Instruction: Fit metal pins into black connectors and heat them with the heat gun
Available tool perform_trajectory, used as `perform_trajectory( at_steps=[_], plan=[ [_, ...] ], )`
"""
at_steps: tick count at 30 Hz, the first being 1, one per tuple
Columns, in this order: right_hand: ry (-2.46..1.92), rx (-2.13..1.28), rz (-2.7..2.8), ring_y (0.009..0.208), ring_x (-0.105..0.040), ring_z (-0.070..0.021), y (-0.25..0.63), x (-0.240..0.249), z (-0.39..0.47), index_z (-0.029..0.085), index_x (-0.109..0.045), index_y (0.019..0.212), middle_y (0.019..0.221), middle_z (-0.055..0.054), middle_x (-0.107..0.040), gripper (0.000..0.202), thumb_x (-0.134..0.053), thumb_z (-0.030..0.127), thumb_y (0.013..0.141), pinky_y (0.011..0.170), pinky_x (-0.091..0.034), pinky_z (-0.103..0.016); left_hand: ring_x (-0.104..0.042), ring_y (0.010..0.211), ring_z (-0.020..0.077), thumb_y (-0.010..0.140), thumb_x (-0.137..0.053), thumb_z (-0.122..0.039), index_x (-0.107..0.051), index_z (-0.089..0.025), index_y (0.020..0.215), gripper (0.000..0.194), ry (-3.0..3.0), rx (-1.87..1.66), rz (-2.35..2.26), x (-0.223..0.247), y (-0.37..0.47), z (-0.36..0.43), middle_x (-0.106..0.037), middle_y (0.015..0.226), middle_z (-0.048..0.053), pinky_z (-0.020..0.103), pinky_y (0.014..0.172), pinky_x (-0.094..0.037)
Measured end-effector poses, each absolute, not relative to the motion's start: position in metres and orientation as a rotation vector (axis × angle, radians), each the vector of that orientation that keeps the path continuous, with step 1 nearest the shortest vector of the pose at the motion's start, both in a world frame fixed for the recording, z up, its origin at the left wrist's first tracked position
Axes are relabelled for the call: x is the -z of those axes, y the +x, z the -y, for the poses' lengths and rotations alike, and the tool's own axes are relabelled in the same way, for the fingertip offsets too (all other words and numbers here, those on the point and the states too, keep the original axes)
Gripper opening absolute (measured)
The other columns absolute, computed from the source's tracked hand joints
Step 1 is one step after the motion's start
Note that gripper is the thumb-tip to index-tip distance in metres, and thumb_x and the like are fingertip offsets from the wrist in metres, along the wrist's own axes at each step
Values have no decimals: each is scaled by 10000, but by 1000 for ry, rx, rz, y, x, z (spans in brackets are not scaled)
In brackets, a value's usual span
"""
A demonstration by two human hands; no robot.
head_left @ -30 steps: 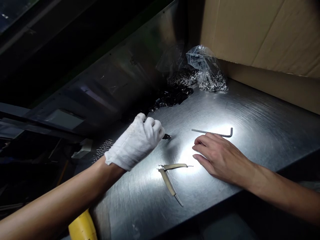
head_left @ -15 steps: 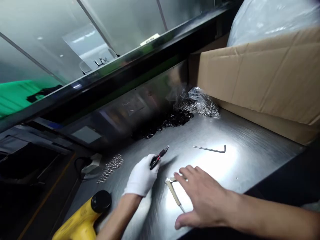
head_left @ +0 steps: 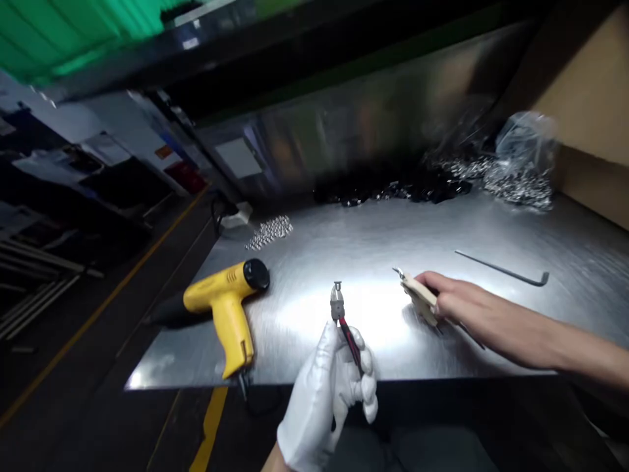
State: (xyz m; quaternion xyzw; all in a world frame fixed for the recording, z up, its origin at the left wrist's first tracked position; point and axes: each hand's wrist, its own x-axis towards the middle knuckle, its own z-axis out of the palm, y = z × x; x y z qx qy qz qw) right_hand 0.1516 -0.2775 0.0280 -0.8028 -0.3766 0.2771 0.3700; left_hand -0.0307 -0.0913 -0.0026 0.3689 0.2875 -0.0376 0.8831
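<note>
Gloved left hand (head_left: 313,393) grasped red-and-black pliers (head_left: 339,311) at lower center, bare right hand (head_left: 466,307) gripped beige-handled pliers (head_left: 421,296) right of center, yellow power tool (head_left: 228,314) lay on tabletop (head_left: 393,229) at left

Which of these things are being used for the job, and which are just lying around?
Seemingly in use, since they're held:
- pliers, in the gloved left hand
- beige-handled tool, in the bare right hand

Lying untouched, though the small parts may be supplies:
- yellow gun-shaped tool
- L-shaped key
- small metal pieces
- black parts
- clear bag of metal bits
</note>
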Motion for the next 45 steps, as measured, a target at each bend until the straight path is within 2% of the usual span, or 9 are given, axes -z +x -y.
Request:
perform_trajectory(
  at_steps=[5,9,13,18,23,29,35,41,45],
  plan=[
    [-1923,-959,1010,832,-700,-199,144,-31,251,259,-618,937,919,-14,-726,306,-324,206,1002,710,-580,-312,-558,491,132,1025,-438,-610,-623,-157,986,490,564,106,-704,20,-65,111,-627,789,49,268,421,-506],
    [-2152,-969,1170,752,-706,-223,132,-35,230,258,-675,896,886,-34,-747,373,-377,424,1048,616,-565,-338,-548,478,127,1026,-462,-576,-662,-138,988,483,522,108,-696,26,-76,116,-626,760,52,257,415,-491],
    [-2350,-1106,1186,588,-666,-221,126,-42,212,253,-713,829,748,-43,-722,490,-476,649,995,465,-500,-339,-547,472,132,1029,-443,-581,-670,-151,1014,487,409,141,-730,28,-80,115,-623,762,43,272,405,-501],
    [-2436,-1206,1246,548,-682,-221,125,-49,192,252,-725,770,725,-47,-731,525,-504,683,971,417,-493,-329,-549,485,134,1036,-389,-613,-665,-150,1037,539,377,119,-723,34,-85,116,-621,776,45,275,405,-495],
    [-2490,-1276,1254,388,-604,-177,122,-53,183,237,-695,689,622,-52,-696,624,-451,739,969,308,-411,-286,-548,501,137,1035,-389,-621,-663,-164,1060,533,341,140,-699,39,-88,115,-621,797,40,288,413,-505],
    [-2544,-1333,1196,410,-633,-187,114,-60,173,238,-673,652,623,-49,-696,553,-534,669,968,323,-438,-276,-554,529,143,1028,-380,-645,-659,-169,1067,552,354,158,-671,39,-89,112,-620,812,45,288,434,-512],
    [-2634,-1287,1258,464,-671,-191,110,-62,168,230,-707,695,686,-59,-741,553,-469,609,1019,353,-493,-275,-554,532,144,1037,-400,-605,-661,-168,1078,510,371,164,-665,39,-88,111,-611,818,41,289,432,-505],
    [-2504,-1261,1326,433,-660,-187,112,-59,171,224,-711,675,642,-62,-731,578,-442,588,1035,328,-473,-265,-553,528,144,1031,-445,-577,-663,-164,1064,468,387,172,-681,37,-86,110,-608,811,36,290,429,-501],
    [-2601,-1337,1270,492,-684,-191,111,-65,166,222,-706,670,700,-63,-750,579,-409,529,1062,389,-528,-288,-554,532,146,1032,-429,-593,-663,-162,1077,493,402,167,-682,36,-86,110,-612,816,41,290,430,-498]
  ],
)
